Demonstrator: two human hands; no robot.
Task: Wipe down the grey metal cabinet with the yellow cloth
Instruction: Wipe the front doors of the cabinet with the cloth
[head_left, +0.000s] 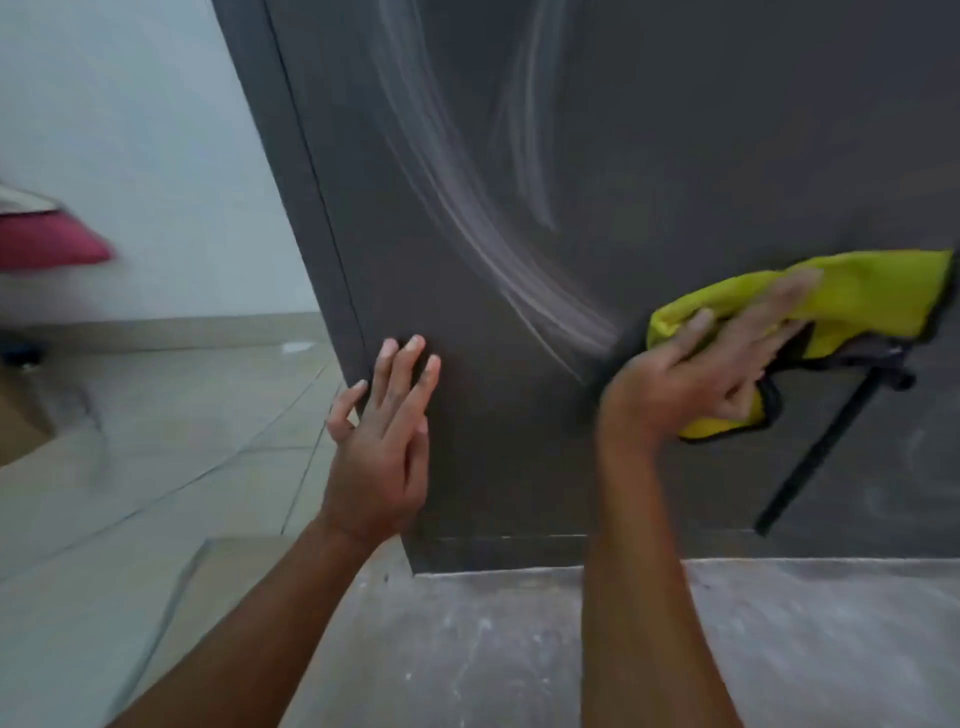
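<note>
yellow cloth (852, 296) under right hand (691, 374) fingers (779, 301) on cabinet (519, 415).

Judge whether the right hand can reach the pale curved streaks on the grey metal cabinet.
Probably yes: the right hand, pressing the yellow cloth, sits beside the pale curved streaks; only bare grey metal cabinet lies between.

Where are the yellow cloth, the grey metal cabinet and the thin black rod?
yellow cloth (862, 291): head view, flat upper part.
grey metal cabinet (675, 130): head view, bare front panel.
thin black rod (821, 452): head view, mid-shaft.
</note>
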